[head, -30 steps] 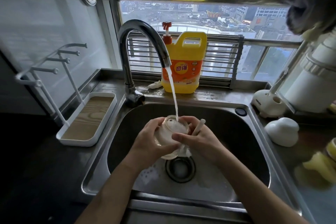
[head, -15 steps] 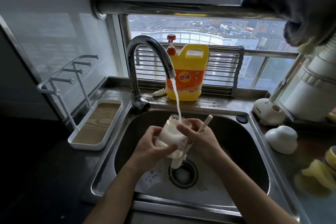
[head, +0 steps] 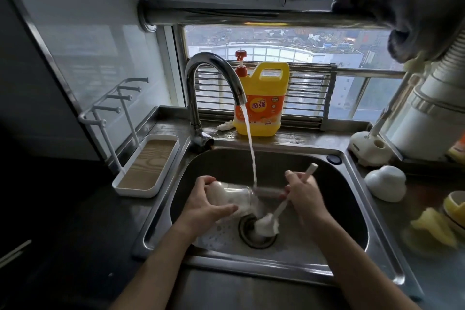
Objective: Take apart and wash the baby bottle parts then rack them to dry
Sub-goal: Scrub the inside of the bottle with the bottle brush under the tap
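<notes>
Left hand (head: 201, 206): gripping the bottle (head: 231, 196), tipped sideways low over the sink (head: 352, 209).
Right hand (head: 304, 194): clutching the brush (head: 268, 226), head hanging above the drain (head: 247, 238).
Faucet (head: 214, 65): pouring water (head: 251, 153) between the separated hands.

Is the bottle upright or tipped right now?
Tipped on its side. The bottle lies roughly level in the left hand over the sink, its mouth facing right, toward the tap water and the brush in the right hand.

head cam | looks forward-down | close over sink (head: 364, 209)
</notes>
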